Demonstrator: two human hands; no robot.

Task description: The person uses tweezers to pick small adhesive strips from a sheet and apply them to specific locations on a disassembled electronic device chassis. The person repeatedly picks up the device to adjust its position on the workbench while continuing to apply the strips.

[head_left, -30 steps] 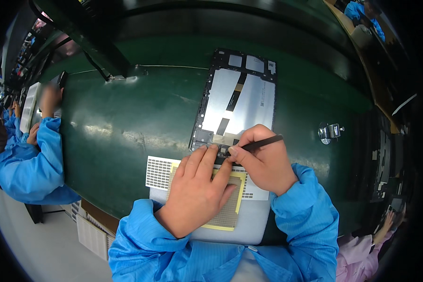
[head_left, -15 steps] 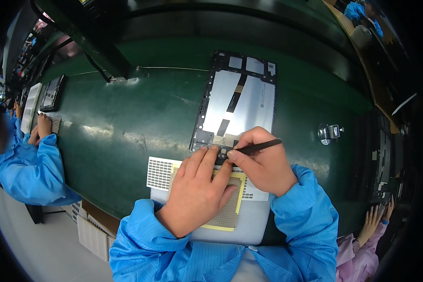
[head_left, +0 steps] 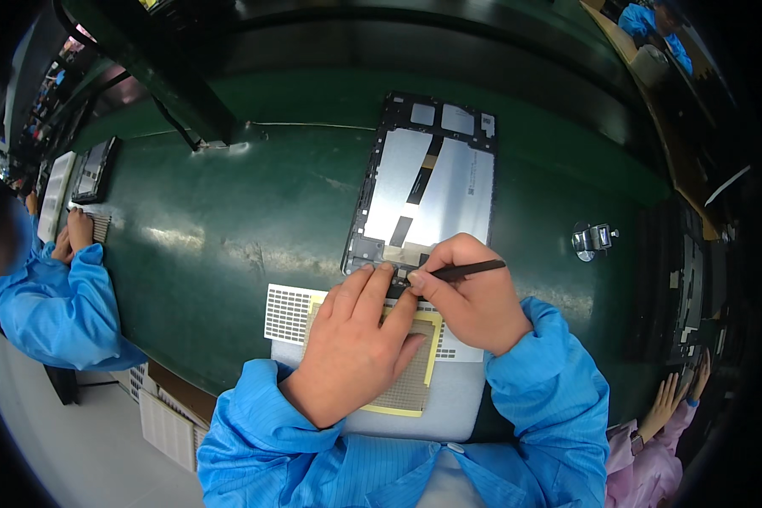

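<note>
A tablet-like device panel (head_left: 444,186), with a silvery back and black frame, lies lengthwise on the green table. My left hand (head_left: 351,347) is open and lies flat, its fingertips on the panel's near edge and its palm over a yellow-bordered sheet of small grey pieces (head_left: 406,391). Beside it, my right hand (head_left: 474,292) is closed in a pinch on slim black tweezers (head_left: 474,269). Their rear end points right; the tips are hidden by my fingers at the panel's near edge. Beneath the yellow-edged sheet is a white sheet with rows of dark rectangles (head_left: 286,313).
A grey foam pad (head_left: 461,398) lies under the sheets. To the right stands a small shiny metal dispenser (head_left: 593,240). A dark metal post (head_left: 173,80) rises at the back left. Co-workers in blue (head_left: 55,296) and pink (head_left: 652,461) sleeves work at either side.
The tweezers' rear end has dipped slightly, and my right hand has shifted a touch left and down. My left hand and the panel stay nearly in place.
</note>
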